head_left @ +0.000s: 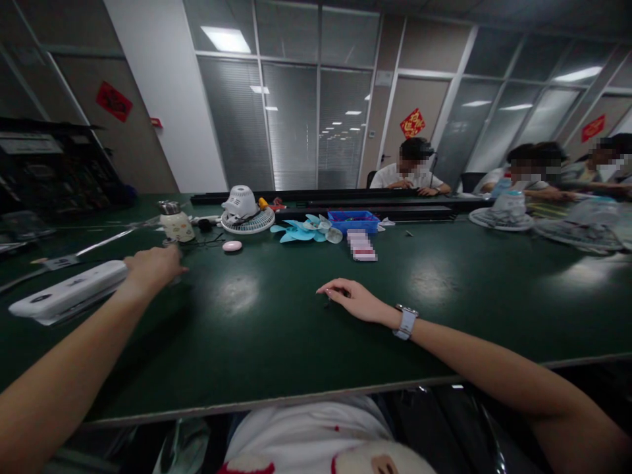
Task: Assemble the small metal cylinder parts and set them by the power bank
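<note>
Green and wide, the table (276, 342) fills an office with glass partitions; other people sit at its far side. Beyond both hands lie fan parts: a white fan grille (245, 212), blue fan blades (305, 230) and a blue tray (353, 221), all apart and unassembled. The left hand (154, 266) reaches out, closed loosely, just beside a white device (69, 293) and short of a small bottle (175, 223). The right hand (351, 297) rests on the table, fingers curled, pinching a tiny dark object I cannot identify.
</note>
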Tool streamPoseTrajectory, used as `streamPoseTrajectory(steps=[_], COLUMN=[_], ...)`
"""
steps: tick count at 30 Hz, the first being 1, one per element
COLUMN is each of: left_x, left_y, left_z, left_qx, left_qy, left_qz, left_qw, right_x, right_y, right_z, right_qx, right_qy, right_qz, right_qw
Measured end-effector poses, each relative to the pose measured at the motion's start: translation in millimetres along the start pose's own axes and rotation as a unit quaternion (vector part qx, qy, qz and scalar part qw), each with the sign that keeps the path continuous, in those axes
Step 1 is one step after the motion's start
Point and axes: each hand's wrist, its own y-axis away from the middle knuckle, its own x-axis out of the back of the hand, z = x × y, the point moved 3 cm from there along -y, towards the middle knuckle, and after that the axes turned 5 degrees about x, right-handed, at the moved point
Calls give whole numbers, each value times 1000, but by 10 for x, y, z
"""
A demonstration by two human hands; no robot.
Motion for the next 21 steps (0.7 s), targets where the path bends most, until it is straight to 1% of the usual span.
streamPoseTrajectory(steps=[1, 2, 3, 4, 5, 6, 7, 8, 9, 10, 12, 16, 17, 19, 21], left_x=[-10, -75, -193, -349, -506, -659, -796, -900, -974, -1019, -1051, -1076, -1091, -1130, -1173], left_y=[44, 107, 185, 283, 401, 529, 655, 758, 831, 869, 860, 764, 758, 767, 781], left_z=[204, 463, 758, 1064, 1354, 1609, 1816, 1970, 2075, 2140, 2188, 2181, 2178, 2171, 2148], left_qx=[38, 38, -4, -72, -143, -209, -264, -299, -324, -339, -353, -379, -384, -389, -380], left_qy=[-59, -100, -99, -66, -25, 6, 22, 37, 46, 53, 68, 112, 121, 133, 149], left_qz=[69, 97, 84, 36, -10, -62, -114, -149, -173, -183, -185, -217, -217, -196, -164], left_qw=[995, 989, 992, 995, 989, 976, 958, 942, 929, 921, 915, 893, 889, 891, 898], right_x=[3, 6, 10, 15, 21, 29, 36, 42, 46, 49, 47, 32, 30, 31, 35], right_y=[2, 3, 2, -1, -5, -12, -19, -26, -33, -39, -49, -56, -56, -53, -49], right_z=[7, 15, 26, 39, 54, 72, 92, 114, 136, 157, 186, 205, 206, 207, 209], right_qx=[-9, -20, -30, -38, -44, -47, -50, -53, -56, -59, -61, -62, -64, -65, -65], right_qy=[-15, -32, -50, -67, -81, -92, -99, -104, -107, -110, -112, -118, -119, -119, -118], right_qz=[9, 21, 34, 51, 69, 88, 105, 119, 131, 139, 144, 137, 138, 138, 135], right_qw=[1000, 999, 998, 996, 993, 991, 988, 986, 984, 983, 981, 982, 981, 981, 982])
